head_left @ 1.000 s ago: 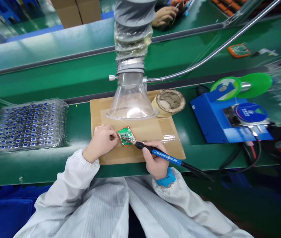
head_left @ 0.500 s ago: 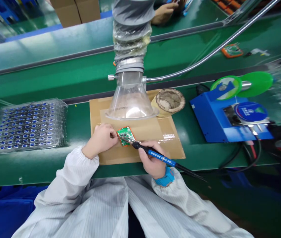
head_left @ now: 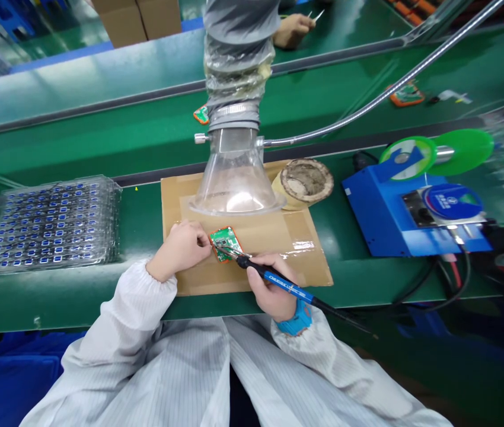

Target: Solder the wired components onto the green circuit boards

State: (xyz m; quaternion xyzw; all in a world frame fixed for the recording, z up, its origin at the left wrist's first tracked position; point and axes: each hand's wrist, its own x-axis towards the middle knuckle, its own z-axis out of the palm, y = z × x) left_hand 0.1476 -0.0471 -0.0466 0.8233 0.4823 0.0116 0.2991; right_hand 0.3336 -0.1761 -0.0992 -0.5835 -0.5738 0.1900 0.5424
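Beside the left hand [head_left: 185, 249], whose hold I cannot make out, lies a circuit board [head_left: 227, 236]; the right hand [head_left: 277, 296] grasps a soldering iron [head_left: 286, 284]

Four boards [head_left: 230, 236] are showing. One iron [head_left: 287, 284], one hood [head_left: 238, 184], one pot [head_left: 293, 201] and one spool [head_left: 445, 154] are appearing. Two operator hands [head_left: 186, 249] and one co-worker hand [head_left: 293, 29] are showing.
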